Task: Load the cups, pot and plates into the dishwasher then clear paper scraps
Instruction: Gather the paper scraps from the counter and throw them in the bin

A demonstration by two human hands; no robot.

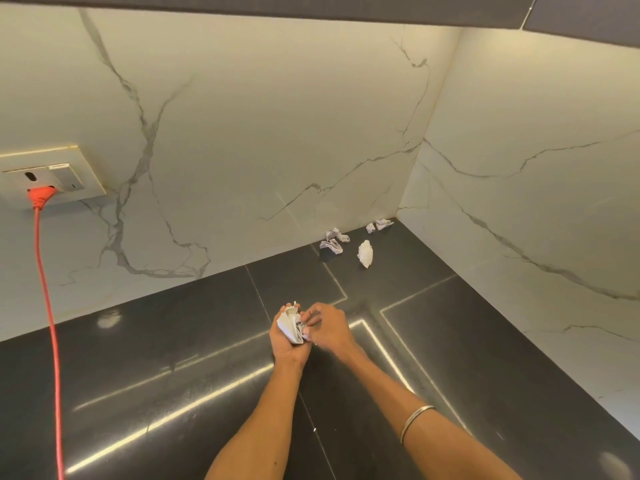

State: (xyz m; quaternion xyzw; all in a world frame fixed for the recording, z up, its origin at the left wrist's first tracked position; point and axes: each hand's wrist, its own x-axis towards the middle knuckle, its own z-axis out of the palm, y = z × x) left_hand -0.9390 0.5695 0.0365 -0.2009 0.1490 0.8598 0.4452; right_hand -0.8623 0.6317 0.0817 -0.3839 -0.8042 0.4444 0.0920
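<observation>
Paper scraps are what we have in view, split into two groups over a dark polished countertop [173, 393]. We hold our left hand [289, 341] palm up at about the centre of the view, its fingers cupped around a wad of crumpled paper [292, 325] that rests in the palm. Our right hand [329, 329] sits just beside it at 3 o'clock, fingers curled in and pinching at the wad's right edge, so both hands touch the same bundle. A thin metal bangle [414, 422] circles the right forearm toward 5 o'clock. Well apart from the hands, toward 1 o'clock in the corner where the two marble walls meet, we see loose scraps [334, 242] lying on the counter: a few grey-streaked crumpled pieces close to the back wall, a whiter folded scrap [365, 252] just to their right, and two small bits [379, 225] tucked nearest the corner. At 9 o'clock a wall socket [52, 178] carries an orange plug [41, 195], and its orange cable [48, 306] hangs down along the left edge toward 7 o'clock.
</observation>
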